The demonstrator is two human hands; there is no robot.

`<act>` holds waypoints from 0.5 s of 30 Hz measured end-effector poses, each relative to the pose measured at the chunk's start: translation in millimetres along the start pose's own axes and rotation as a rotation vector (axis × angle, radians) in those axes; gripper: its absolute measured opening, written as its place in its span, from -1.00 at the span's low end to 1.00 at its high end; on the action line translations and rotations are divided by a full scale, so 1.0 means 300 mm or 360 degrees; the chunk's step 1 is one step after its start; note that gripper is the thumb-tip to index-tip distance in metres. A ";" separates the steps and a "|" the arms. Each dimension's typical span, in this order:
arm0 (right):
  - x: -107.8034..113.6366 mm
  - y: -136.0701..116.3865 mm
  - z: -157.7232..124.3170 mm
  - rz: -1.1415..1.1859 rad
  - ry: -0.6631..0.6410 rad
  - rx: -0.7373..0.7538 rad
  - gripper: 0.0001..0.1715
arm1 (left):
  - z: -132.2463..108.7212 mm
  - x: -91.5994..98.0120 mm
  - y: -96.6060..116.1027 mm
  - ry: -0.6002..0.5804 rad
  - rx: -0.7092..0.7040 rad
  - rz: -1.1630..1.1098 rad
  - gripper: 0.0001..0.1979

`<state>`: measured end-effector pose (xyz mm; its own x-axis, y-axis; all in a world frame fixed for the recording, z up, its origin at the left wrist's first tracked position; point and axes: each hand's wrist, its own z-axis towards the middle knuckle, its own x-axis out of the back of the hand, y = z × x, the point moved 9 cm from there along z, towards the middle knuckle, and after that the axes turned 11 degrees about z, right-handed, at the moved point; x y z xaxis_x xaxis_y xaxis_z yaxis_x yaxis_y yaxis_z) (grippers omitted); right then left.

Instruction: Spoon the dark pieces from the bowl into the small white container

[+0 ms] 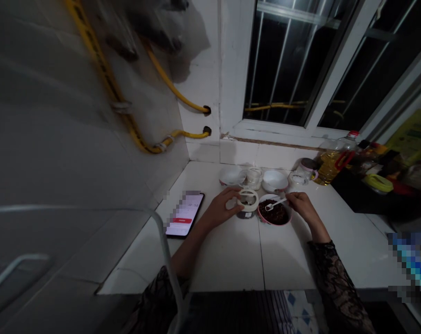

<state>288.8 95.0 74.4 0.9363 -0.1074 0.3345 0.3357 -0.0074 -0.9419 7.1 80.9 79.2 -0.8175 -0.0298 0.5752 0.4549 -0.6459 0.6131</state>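
Observation:
My left hand (225, 207) is closed around the rim of a small clear jar (247, 212) with a white lid frame, which stands on the counter. Dark contents show through it. Between the fingers of my right hand (302, 206) is the handle of a small white spoon (276, 203). The spoon's bowl is over a bowl (275, 224) filled with dark reddish-brown food (276, 214); whether it touches the food I cannot tell. Jar and bowl stand side by side.
Behind are two white bowls (275, 180) (231, 175), another clear jar (254, 177) and a glass container (298, 179). A phone (185, 214) lies left. At the right stand an oil bottle (328, 164) and a black box (353, 195). A pale curved rack (165, 241) crosses the left foreground.

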 end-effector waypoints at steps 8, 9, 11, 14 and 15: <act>-0.004 -0.005 0.006 0.0214 0.0054 -0.0058 -0.48 | 0.001 0.000 -0.008 0.0008 -0.0013 -0.0001 -0.83; -0.009 -0.021 -0.001 0.0235 0.0083 -0.0013 -0.47 | 0.001 0.001 -0.008 0.0011 -0.0016 0.0001 -0.83; -0.026 -0.070 -0.028 0.0245 0.0171 0.0151 -0.43 | 0.001 0.000 -0.008 0.0013 -0.0022 0.0003 -0.83; -0.074 -0.167 -0.096 0.0078 0.0319 0.0508 -0.41 | 0.001 -0.001 -0.007 0.0024 -0.0028 0.0003 -0.83; -0.105 -0.200 -0.120 -0.0041 0.0303 0.0631 -0.43 | 0.001 -0.001 -0.006 0.0026 -0.0033 0.0001 -0.83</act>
<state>235.5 62.9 119.2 0.9037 -0.2937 0.3115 0.4073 0.3659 -0.8368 6.6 82.3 78.1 -0.8227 -0.0425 0.5669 0.4484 -0.6613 0.6013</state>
